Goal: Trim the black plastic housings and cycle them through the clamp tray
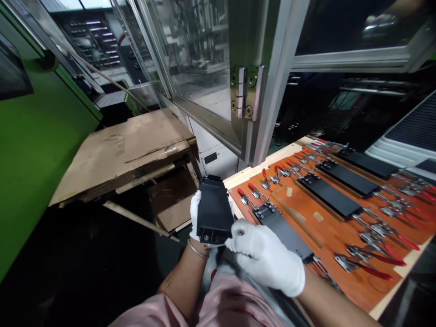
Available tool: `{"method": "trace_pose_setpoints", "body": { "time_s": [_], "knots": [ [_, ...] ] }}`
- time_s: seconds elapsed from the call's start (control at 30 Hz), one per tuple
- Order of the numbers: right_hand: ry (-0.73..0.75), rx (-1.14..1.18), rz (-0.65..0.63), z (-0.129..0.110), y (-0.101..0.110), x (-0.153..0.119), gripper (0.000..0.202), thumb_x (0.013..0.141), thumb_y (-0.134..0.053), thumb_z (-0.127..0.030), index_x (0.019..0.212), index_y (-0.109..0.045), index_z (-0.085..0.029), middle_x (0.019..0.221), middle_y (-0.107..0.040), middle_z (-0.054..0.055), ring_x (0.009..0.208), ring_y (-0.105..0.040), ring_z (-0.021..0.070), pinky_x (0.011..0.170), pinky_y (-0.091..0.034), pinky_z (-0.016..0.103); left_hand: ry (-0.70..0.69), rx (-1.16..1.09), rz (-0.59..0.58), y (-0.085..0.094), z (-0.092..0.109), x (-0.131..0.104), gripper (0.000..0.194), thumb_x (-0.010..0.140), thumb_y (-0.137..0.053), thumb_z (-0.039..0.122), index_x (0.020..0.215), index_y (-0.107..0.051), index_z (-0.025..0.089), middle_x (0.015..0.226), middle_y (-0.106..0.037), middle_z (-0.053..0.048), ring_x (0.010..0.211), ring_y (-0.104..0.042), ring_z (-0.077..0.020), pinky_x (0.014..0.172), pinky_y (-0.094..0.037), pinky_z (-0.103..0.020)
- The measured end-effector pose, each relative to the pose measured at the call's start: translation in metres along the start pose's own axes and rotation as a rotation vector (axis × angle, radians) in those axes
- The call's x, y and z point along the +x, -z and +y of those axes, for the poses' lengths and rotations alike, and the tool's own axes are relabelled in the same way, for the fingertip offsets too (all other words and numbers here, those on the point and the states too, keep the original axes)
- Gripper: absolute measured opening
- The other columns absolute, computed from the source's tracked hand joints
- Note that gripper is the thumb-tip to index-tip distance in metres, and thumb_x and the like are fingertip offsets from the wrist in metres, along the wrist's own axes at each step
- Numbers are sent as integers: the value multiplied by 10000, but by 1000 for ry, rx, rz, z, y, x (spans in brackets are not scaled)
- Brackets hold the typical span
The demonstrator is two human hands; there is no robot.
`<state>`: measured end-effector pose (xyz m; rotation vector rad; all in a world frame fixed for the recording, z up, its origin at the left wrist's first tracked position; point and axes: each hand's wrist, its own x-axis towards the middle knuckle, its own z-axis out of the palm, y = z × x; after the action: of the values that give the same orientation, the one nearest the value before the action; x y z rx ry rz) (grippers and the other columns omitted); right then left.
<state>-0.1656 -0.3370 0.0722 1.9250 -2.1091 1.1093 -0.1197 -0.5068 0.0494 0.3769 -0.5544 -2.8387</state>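
My left hand [195, 213], in a white glove, is wrapped round a black rectangular plastic housing [215, 206] in front of my body. Most of its fingers are hidden behind the part. At the housing's lower right corner is my right hand [264, 254], also gloved in white, with fingers pinched together. A thin light sliver shows at those fingertips along the lower edge; what it belongs to is hidden in the grip.
To the right, an orange fixture board [327, 236] carries several dark flat parts and red-handled toggle clamps [369, 268]. A cardboard-topped table [112, 145] stands at left beside a green machine [44, 131]. A hinged, metal-framed clear door [200, 59] juts out ahead.
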Motion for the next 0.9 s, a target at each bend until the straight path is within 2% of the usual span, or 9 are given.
{"method": "trace_pose_setpoints", "body": {
  "time_s": [0.07,0.13,0.23,0.3,0.43,0.53,0.6,0.73,0.9],
  "knots": [
    [-16,51,5,-2,-1,1,272,886,-426,-95,808,-669,-188,816,-577,24,617,-494,117,562,-386,230,9,-35,42,1,0,1,477,848,-542,533,998,-714,115,898,-752,-116,802,-697,-276,810,-536,-419],
    [-28,24,54,-4,-2,2,284,880,-415,-81,900,-681,-181,835,-578,35,651,-506,127,570,-376,234,-5,-63,58,0,-1,3,466,847,-548,524,982,-711,109,889,-751,-111,792,-696,-269,827,-533,-420],
    [4,-91,-54,-4,-4,3,236,850,-472,-99,879,-679,-207,833,-570,18,595,-454,117,522,-307,243,14,-85,22,-4,-1,4,488,852,-533,518,997,-711,87,905,-756,-130,801,-700,-276,843,-539,-442],
    [16,-81,-114,-5,-4,3,219,842,-485,-101,833,-670,-217,849,-574,9,601,-465,110,529,-305,244,52,-85,-26,-7,-2,4,536,853,-516,535,1017,-708,62,921,-758,-153,810,-705,-290,844,-545,-464],
    [-76,-84,-46,-7,-5,4,257,851,-454,-77,885,-673,-207,844,-572,16,620,-487,114,543,-321,247,50,-53,-16,-9,-1,4,528,871,-474,517,998,-717,65,904,-763,-153,797,-716,-285,855,-553,-461],
    [-75,-61,-99,-10,-5,-1,206,878,-477,-120,855,-657,-217,842,-581,1,589,-471,108,538,-330,251,10,-55,8,-8,6,3,489,889,-452,488,995,-724,96,928,-770,-127,836,-720,-271,907,-542,-445],
    [-135,-4,-45,-11,-4,-8,220,890,-466,-117,835,-654,-217,845,-581,3,611,-502,108,566,-373,245,-63,-61,-4,-6,13,0,475,903,-430,489,1025,-722,135,965,-771,-102,909,-714,-264,950,-522,-440],
    [-288,48,213,-12,-5,-24,275,924,-412,-95,877,-663,-195,816,-557,29,655,-567,118,610,-460,235,-287,-56,-99,-9,29,-9,557,881,-440,589,1177,-677,181,1139,-735,-96,1142,-638,-273,1054,-443,-453],
    [-379,84,286,-15,-21,-25,288,894,-428,-77,947,-681,-205,873,-600,56,745,-625,152,670,-536,261,-477,2,-157,-15,37,-14,593,877,-461,604,1284,-625,205,1264,-686,-107,1296,-533,-296,1103,-385,-463]
  ]
}}
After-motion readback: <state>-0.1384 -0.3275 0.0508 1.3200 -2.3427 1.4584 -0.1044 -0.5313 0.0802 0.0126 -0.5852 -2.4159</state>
